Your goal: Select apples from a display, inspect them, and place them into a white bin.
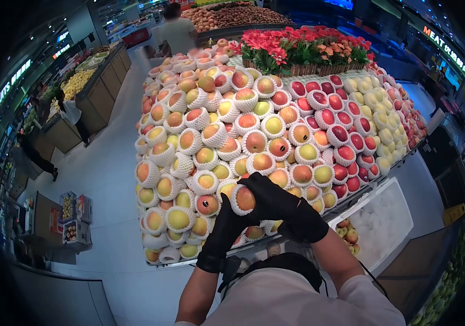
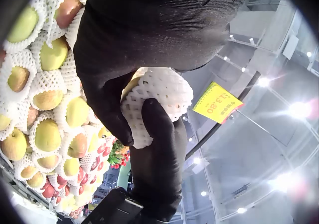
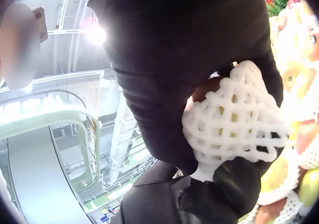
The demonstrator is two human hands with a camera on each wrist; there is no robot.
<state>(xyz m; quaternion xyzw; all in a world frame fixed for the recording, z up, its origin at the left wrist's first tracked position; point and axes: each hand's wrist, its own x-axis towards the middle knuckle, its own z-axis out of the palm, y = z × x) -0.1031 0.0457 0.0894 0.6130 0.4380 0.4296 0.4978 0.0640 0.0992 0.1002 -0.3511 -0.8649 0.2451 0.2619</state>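
Observation:
Both hands, in black gloves, hold one red-and-yellow apple (image 1: 244, 199) in a white foam net, in front of the near edge of a big apple display. My left hand (image 1: 229, 224) grips it from the left and below. My right hand (image 1: 272, 200) curls round its far and right side. In the left wrist view the foam net (image 2: 158, 97) covers most of the fruit, and a thumb presses on it. The right wrist view shows the net's open mesh (image 3: 234, 117) between the gloved fingers, with the apple largely hidden inside.
Netted apples (image 1: 205, 155) slope up ahead, with dark red ones (image 1: 344, 136) to the right and red flowers (image 1: 303, 46) behind. At right stands a white bin (image 1: 393, 212) with loose apples and foam nets. Fruit crates (image 1: 76, 231) sit on the left. A person (image 1: 177, 32) stands beyond.

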